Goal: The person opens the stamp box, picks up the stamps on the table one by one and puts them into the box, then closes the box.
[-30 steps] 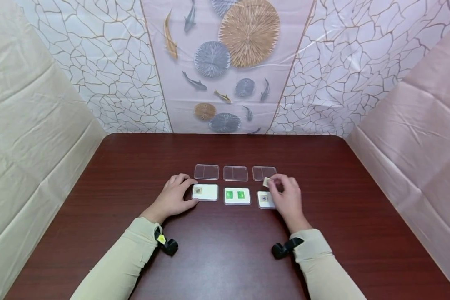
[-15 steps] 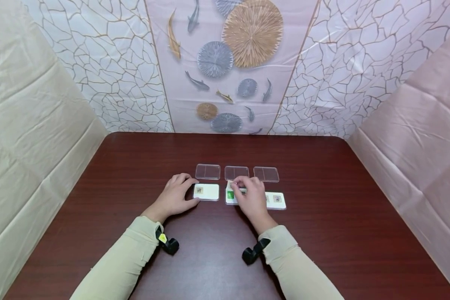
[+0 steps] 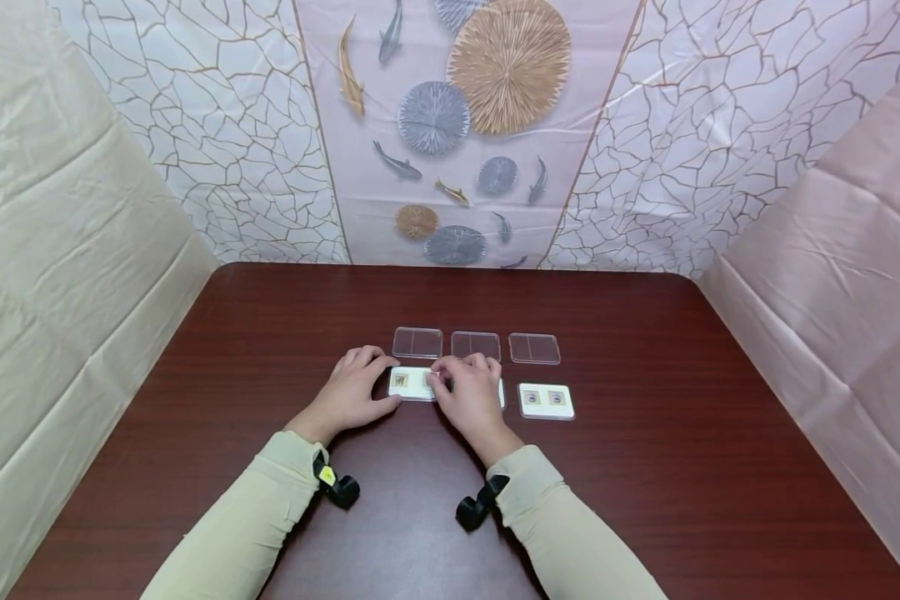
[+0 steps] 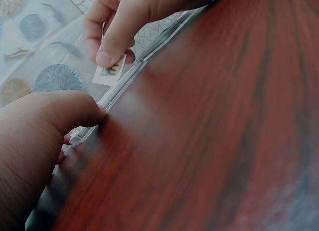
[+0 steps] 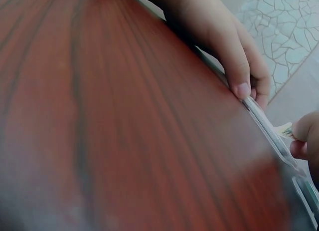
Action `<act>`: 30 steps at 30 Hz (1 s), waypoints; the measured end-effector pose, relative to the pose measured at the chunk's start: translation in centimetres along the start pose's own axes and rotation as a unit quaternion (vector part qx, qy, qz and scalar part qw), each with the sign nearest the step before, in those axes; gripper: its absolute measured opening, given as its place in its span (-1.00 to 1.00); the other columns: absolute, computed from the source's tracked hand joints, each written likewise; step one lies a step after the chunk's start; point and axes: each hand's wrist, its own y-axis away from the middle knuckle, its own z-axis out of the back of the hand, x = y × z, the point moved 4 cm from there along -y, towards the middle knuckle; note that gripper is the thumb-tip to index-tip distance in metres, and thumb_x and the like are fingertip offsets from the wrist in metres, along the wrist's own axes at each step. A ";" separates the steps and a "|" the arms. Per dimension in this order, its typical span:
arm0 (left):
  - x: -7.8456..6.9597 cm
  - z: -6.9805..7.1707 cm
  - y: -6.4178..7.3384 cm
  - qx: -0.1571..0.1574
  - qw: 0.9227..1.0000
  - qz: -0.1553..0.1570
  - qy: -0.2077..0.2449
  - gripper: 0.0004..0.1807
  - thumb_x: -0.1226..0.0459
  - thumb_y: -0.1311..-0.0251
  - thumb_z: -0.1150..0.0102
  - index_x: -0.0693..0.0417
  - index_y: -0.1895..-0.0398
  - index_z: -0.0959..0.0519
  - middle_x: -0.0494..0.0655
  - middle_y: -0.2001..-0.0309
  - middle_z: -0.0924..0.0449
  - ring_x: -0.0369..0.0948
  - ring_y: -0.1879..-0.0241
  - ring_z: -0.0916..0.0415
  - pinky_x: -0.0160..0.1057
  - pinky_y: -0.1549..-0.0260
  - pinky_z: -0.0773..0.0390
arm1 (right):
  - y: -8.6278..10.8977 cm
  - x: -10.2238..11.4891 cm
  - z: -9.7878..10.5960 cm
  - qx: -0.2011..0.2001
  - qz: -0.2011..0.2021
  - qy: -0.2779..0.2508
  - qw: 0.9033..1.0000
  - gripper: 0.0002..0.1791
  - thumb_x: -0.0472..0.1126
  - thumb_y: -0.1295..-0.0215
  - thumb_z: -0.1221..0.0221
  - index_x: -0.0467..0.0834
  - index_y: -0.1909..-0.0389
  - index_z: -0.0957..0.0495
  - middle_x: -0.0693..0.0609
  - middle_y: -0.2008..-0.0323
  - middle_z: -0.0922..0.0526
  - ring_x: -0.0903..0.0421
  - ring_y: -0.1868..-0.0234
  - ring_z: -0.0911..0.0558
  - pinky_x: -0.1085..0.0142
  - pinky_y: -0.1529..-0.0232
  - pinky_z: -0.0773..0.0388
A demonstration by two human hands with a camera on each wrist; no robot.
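Observation:
My left hand (image 3: pixel 348 390) holds a flat clear case with a white insert (image 3: pixel 415 386) on the table, thumb at its near edge and fingers at the far edge. One small stamp (image 3: pixel 401 380) lies in the case's left half. Above the right half, my right hand (image 3: pixel 474 392) pinches another small stamp (image 4: pixel 104 77) between thumb and fingers; its toothed edge and part of its picture show in the left wrist view. A second case (image 3: pixel 502 393) is mostly hidden behind the right hand. The third case (image 3: pixel 546 411), at the right, bears two stamps.
Three clear plastic covers lie in a row behind the cases: a left cover (image 3: pixel 417 342), a middle cover (image 3: pixel 476 342) partly behind the right hand, and a right cover (image 3: pixel 535 348). The dark red wooden table (image 3: pixel 645 350) ends at a patterned cloth backdrop (image 3: pixel 435 117).
The right hand has moved left from the right case, across the middle one, to the left case with a stamp between its fingers. The left hand stays at the left case.

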 end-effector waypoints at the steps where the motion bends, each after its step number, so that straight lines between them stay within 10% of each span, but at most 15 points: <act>1: 0.0 0.0 0.0 0.001 1.000 0.001 0.000 -0.42 0.01 -0.09 -0.34 0.02 -0.17 -0.57 0.05 -0.14 -0.44 0.11 -0.23 -0.30 0.19 -0.27 -0.25 | -0.1 0.1 -0.1 0.004 0.003 0.004 1.000 -0.91 -0.10 -0.24 -0.37 0.01 0.29 -0.68 0.18 0.54 -0.67 0.03 0.21 -0.51 -0.08 -0.20 -0.19; 14: 0.2 -0.1 0.0 -0.003 1.000 -0.003 0.001 -0.42 0.01 -0.07 -0.34 0.03 -0.17 -0.57 0.05 -0.12 -0.44 0.11 -0.22 -0.30 0.20 -0.25 -0.26 | -0.4 1.3 -0.6 0.035 0.055 0.110 0.992 -0.91 -0.04 -0.30 -0.32 0.06 0.26 -0.68 0.14 0.34 -0.75 0.01 0.14 -0.49 -0.04 -0.15 -0.25; 30: 0.3 -0.2 -0.1 0.000 1.000 -0.005 -0.002 -0.42 0.01 -0.07 -0.34 0.02 -0.17 -0.57 0.06 -0.13 -0.44 0.13 -0.22 -0.30 0.20 -0.25 -0.26 | -0.3 1.3 -0.4 0.017 0.066 0.099 0.993 -0.92 -0.04 -0.30 -0.34 0.07 0.29 -0.69 0.12 0.31 -0.75 0.00 0.13 -0.51 -0.06 -0.13 -0.26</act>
